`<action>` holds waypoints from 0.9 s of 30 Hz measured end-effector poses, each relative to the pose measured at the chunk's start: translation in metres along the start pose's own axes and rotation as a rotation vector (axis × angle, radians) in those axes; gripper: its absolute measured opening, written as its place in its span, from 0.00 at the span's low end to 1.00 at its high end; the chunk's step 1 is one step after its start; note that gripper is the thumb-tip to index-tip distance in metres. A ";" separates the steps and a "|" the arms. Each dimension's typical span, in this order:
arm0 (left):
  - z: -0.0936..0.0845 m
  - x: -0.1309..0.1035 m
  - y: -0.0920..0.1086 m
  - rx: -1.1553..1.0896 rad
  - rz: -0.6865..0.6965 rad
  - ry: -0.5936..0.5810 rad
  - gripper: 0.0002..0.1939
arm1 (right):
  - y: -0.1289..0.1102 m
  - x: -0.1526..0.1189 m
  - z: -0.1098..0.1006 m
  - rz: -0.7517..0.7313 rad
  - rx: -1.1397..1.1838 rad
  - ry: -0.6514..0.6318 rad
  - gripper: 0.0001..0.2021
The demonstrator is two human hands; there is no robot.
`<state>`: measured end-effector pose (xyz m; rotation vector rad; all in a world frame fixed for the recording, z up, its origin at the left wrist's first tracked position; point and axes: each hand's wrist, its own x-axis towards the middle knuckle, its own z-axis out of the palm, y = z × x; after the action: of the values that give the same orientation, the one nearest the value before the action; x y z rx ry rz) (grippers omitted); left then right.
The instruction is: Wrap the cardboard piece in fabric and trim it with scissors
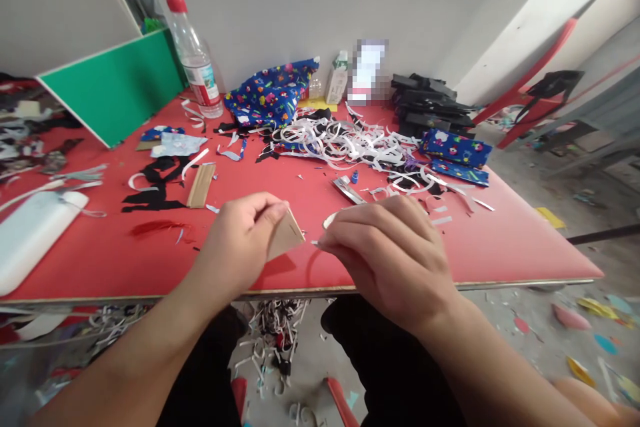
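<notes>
My left hand (240,240) is closed, thumb on top, around a flat beige piece of board (289,237) whose corner points to the right. A short dark slit or mark shows near that corner. Just right of it, over the table's front part, my right hand (390,247) pinches a thin white strip (329,220); most of the strip is hidden by the fingers. A small gap separates the board from the right fingertips. Behind the right hand lies a silver metal tool (349,190), its kind not clear.
White strip scraps (345,140) are heaped at the back of the red table (280,187). Around them are blue patterned fabric (275,93), black folded pieces (430,103), a plastic bottle (200,73), a green board (120,87) and a white power bank (40,233). Scraps litter the floor.
</notes>
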<state>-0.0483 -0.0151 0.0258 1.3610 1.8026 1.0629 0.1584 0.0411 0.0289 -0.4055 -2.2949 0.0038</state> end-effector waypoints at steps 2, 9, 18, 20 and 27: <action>-0.005 0.005 -0.006 -0.045 -0.021 0.098 0.18 | -0.001 0.000 -0.001 0.046 0.099 0.095 0.07; -0.004 -0.002 -0.002 -0.164 0.111 0.251 0.14 | -0.006 0.000 0.008 0.624 0.588 0.147 0.06; 0.014 -0.006 0.003 -0.319 0.228 0.409 0.07 | -0.015 0.011 0.010 0.913 0.955 0.018 0.06; 0.019 -0.010 0.004 -0.413 0.162 0.307 0.16 | -0.012 0.013 0.012 0.933 0.949 0.044 0.07; 0.027 -0.017 0.002 -0.550 0.097 -0.177 0.18 | -0.004 0.011 0.012 0.975 0.962 -0.046 0.04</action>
<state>-0.0200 -0.0252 0.0151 1.1613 1.2027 1.3208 0.1416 0.0421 0.0293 -0.9193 -1.6427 1.5085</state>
